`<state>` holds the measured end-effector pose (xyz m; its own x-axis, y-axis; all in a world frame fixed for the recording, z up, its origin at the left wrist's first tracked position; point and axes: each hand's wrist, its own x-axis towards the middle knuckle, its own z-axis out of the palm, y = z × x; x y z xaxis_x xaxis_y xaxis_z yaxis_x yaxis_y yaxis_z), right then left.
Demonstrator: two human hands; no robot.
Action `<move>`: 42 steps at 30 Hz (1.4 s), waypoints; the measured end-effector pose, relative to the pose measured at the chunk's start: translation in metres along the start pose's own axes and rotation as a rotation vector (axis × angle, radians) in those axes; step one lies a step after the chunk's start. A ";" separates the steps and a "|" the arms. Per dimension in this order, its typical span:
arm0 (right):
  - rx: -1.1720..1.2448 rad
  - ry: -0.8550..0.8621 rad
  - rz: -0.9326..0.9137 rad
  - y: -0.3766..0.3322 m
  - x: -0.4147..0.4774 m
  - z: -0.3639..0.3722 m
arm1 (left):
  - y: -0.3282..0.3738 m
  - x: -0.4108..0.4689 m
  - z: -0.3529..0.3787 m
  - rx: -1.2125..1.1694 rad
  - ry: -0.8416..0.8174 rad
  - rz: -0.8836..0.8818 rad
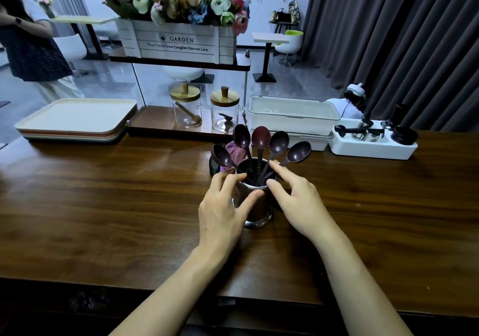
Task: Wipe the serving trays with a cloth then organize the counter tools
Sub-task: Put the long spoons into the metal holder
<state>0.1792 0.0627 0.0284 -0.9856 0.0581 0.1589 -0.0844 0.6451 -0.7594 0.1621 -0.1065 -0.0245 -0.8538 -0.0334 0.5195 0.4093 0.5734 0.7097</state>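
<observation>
Spoons [260, 136], five dark ones, stand bowl-up and fanned out in a metal cup [259, 212] near the middle of the desk [103, 206], directly in front of the person. The left hand [223, 214] wraps the cup's side, thumb across the front and fingers curled over the far rim, most likely to steady it so it cannot tip while the handles are moved. The right hand [298, 203] is spread and grips nothing. Its forefinger touches a handle on the right of the fan and its thumb rests at the rim, which reads as nudging the spoons into an even spread.

Just behind the cup lies a bunched pink cloth [236, 151], touching or nearly touching it. A stack of trays [75, 131] sits well apart at the far left. Further back are two glass jars [186, 110] with wooden lids, a white lidded box [293, 114] and a white holder [373, 150] of coffee tools. A flower box [178, 42] rests on the shelf above. Nothing blocks either hand, though the cloth crowds the cup's far side.
</observation>
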 end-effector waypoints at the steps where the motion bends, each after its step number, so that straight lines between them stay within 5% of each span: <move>1: -0.001 -0.012 0.000 0.001 0.001 0.000 | 0.000 0.000 0.000 0.000 0.002 0.005; 7: 0.183 -0.103 -0.023 0.007 0.000 0.001 | -0.005 0.000 0.003 -0.016 0.007 0.016; 12: 0.412 0.176 0.047 0.026 -0.018 -0.007 | -0.009 0.000 0.002 -0.020 -0.033 0.012; 14: 0.260 0.241 0.191 0.044 -0.025 -0.009 | -0.013 0.000 -0.001 -0.067 -0.065 0.021; 18: -0.137 0.054 0.369 0.068 -0.032 0.000 | -0.020 0.001 -0.009 -0.171 -0.119 0.029; 25: -0.419 -0.024 0.282 0.066 -0.022 0.021 | -0.029 0.010 -0.012 -0.121 -0.165 0.033; 42: -0.322 -0.020 0.238 0.073 -0.016 0.007 | -0.020 -0.001 -0.016 -0.109 -0.114 0.015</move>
<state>0.1880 0.1033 -0.0342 -0.9749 0.2223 -0.0121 0.1940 0.8213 -0.5365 0.1597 -0.1308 -0.0317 -0.8760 0.0711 0.4770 0.4490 0.4810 0.7530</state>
